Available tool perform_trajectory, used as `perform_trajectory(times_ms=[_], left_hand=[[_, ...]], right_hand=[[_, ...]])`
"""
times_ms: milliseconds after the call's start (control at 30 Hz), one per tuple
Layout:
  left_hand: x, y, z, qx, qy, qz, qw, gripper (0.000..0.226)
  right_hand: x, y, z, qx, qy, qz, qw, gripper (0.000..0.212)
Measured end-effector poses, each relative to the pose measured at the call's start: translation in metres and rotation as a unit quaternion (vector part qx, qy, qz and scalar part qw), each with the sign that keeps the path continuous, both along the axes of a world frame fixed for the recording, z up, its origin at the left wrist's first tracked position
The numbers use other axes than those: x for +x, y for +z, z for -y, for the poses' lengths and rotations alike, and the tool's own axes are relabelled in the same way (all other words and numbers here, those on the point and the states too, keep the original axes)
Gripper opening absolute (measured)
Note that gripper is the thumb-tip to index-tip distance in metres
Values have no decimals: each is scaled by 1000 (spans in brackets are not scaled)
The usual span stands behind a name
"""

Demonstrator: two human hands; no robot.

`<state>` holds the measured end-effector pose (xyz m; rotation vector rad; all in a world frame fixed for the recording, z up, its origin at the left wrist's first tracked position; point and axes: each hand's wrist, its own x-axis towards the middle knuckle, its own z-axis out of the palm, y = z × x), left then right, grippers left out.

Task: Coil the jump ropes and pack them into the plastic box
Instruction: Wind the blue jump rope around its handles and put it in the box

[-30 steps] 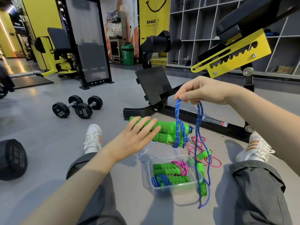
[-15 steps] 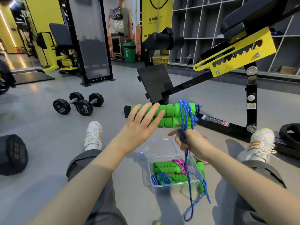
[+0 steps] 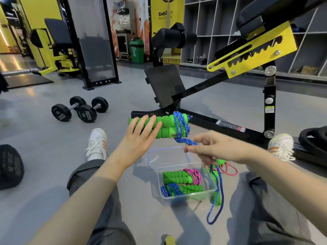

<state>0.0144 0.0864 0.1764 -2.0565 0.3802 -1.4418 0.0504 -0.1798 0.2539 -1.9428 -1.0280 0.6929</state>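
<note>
Clamping a stacked pair of green handles [image 3: 164, 126] in the left hand [image 3: 139, 138]; fingers laid straight across the near face, thumb hidden behind, so a grip judged rather than seen. Pinching the blue rope [image 3: 191, 143] between thumb and fingertips of the right hand [image 3: 217, 149], just below and to the right of the handles; other fingers loosely curled. Wound in several turns round the right end of the pair, then down to the pinch, then hanging in a long slack loop past the right side of the box; no telling whether touching the floor [image 3: 53, 156].

Handles held level, long axis left to right across the view; wrapped end toward the right hand, bare end under the left. Right hand therefore nearer the work; next turn probably up and over that right end, across the long axis, not along it.

Directly beneath, between the legs: the plastic box [image 3: 194, 197], open, lid [image 3: 166, 156] just behind; inside, two finished bundles side by side, one pink-corded [image 3: 192, 175], one blue-corded [image 3: 169, 189], both lying the same left-to-right way. Just beside the box on the right, a loose pink rope [image 3: 230, 171], not yet coiled. Well apart to the left, two dumbbells [image 3: 79, 110].
</note>
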Motion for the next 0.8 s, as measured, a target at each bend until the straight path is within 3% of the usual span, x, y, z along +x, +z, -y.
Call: perform_trajectory(times_ms=[133, 233, 367, 433, 533, 800], left_hand=[[0, -3, 0, -12, 4, -8, 1000, 44], [-1, 0, 1, -13, 0, -11, 1000, 44], [-2, 3, 6, 7, -17, -21, 1000, 40], [-4, 5, 9, 21, -38, -27, 999, 39], [-8, 6, 11, 45, -70, -32, 996, 40], [-14, 21, 27, 40, -123, -27, 991, 36]], right_hand=[[11, 31, 14, -36, 75, 11, 996, 8], [16, 46, 16, -84, 106, 52, 990, 27], [18, 59, 5, -101, 70, 225, 967, 16], [20, 68, -2, -83, 54, 260, 961, 12], [26, 78, -6, -37, 32, 256, 965, 11], [37, 74, -25, 61, -31, 206, 976, 32]])
